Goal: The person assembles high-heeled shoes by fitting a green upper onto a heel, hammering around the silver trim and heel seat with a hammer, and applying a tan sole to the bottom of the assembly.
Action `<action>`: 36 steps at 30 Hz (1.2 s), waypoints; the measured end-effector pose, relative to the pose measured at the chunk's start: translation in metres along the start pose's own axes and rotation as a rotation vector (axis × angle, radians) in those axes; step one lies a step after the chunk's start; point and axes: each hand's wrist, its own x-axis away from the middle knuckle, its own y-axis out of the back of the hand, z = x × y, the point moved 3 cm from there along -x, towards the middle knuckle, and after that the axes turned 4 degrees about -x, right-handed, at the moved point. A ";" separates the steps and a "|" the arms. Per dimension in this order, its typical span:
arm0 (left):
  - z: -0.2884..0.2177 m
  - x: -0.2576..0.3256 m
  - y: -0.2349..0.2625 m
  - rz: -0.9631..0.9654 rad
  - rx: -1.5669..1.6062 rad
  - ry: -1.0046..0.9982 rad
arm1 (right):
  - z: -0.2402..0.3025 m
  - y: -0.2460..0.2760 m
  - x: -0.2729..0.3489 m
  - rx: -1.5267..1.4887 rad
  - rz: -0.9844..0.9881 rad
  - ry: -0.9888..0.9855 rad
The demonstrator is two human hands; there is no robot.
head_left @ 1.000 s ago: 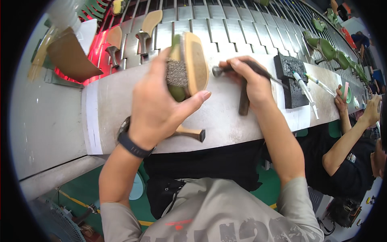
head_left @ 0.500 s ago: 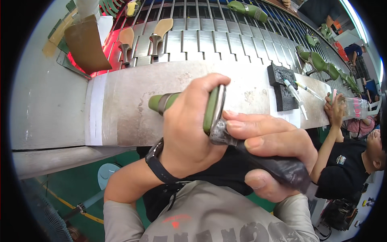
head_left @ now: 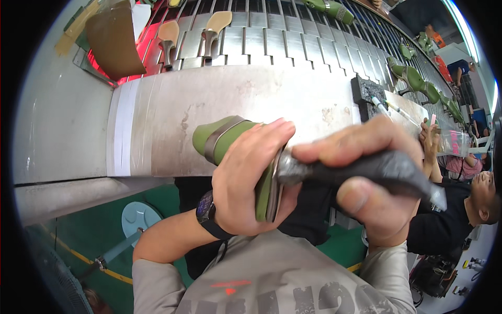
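Head view: the left hand [head_left: 246, 183] is wrapped around a green shoe [head_left: 230, 138], held close to the chest above the near edge of the metal workbench [head_left: 219, 104]. The right hand [head_left: 366, 183] grips a dark-handled tool [head_left: 366, 170] whose tip touches the shoe's sole edge. Behind the bench runs a slatted conveyor [head_left: 293, 42] carrying tan heels [head_left: 212, 29] and more green shoes [head_left: 413, 78]. Green floor [head_left: 157, 204] lies below; another person [head_left: 460, 204] sits at right.
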 end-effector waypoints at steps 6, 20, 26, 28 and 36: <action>0.046 0.062 -0.011 0.036 -0.540 -0.061 | -0.099 -0.005 0.047 -0.115 -0.104 -0.157; 0.074 0.089 -0.022 0.046 -0.786 -0.152 | -0.139 0.022 0.018 -0.330 -0.141 -0.090; 0.073 0.086 -0.031 0.000 -0.743 -0.110 | -0.139 0.018 -0.006 -0.357 -0.091 -0.174; 0.073 0.087 -0.031 -0.081 -0.718 -0.092 | -0.128 0.016 -0.019 -0.142 0.047 -0.157; 0.075 0.088 -0.025 -0.036 -0.693 -0.049 | -0.127 0.021 -0.012 0.054 0.261 0.089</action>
